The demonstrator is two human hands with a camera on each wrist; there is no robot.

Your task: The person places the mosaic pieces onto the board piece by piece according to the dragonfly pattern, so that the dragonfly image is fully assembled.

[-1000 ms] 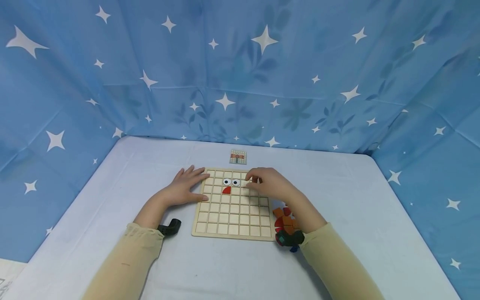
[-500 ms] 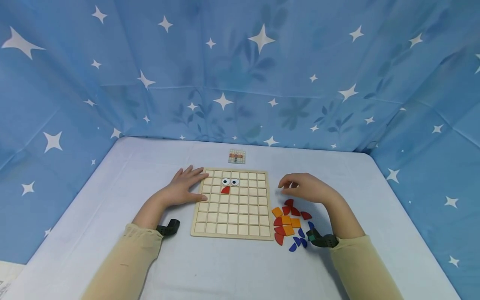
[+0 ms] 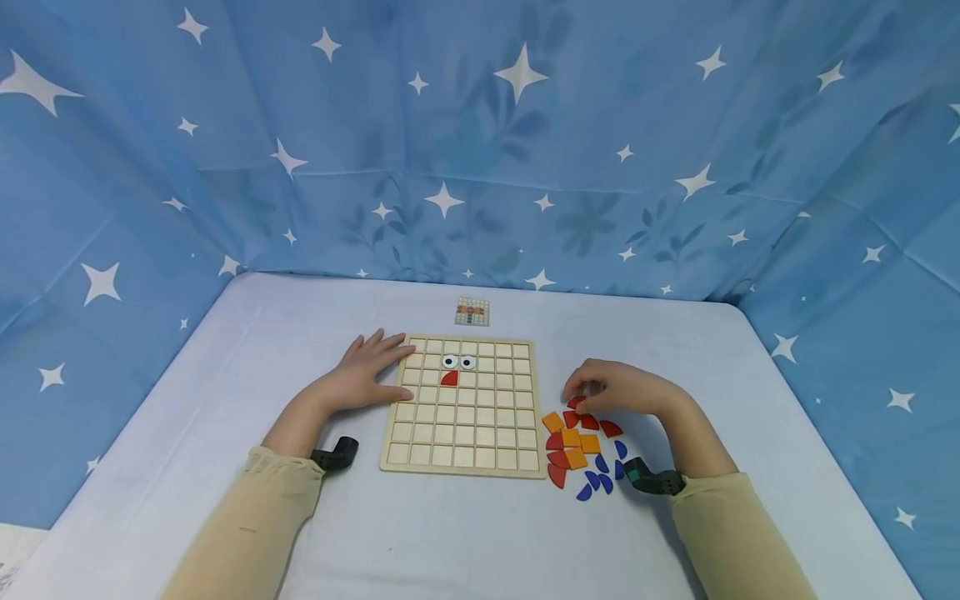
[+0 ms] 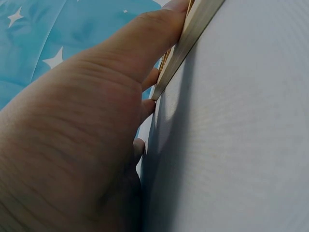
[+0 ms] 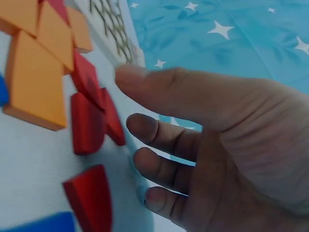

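Note:
My left hand [image 3: 363, 375] rests on the left edge of a wooden grid board [image 3: 465, 435], fingers and thumb spread over its frame. Two round eye pieces [image 3: 449, 362] sit side by side in the board's upper cells. Directly below the left one lies a red quarter-circle piece [image 3: 450, 379]. To the right of the board, my right hand [image 3: 626, 387] hovers over loose red quarter-circle pieces [image 5: 88, 123]. Its thumb and loosely bent fingers stand apart with nothing between them in the right wrist view. Its fingertips overlap the topmost red pieces in the head view.
Several orange square tiles [image 3: 590, 444] and blue half-round pieces [image 3: 602, 463] lie among the red ones, right of the board. A small picture card [image 3: 472, 312] lies behind the board. A blue starry curtain [image 3: 480, 150] hangs along the white table's back edge.
My right hand has moved off the board to the right and then down to the red pieces. My left hand has stayed on the board's edge.

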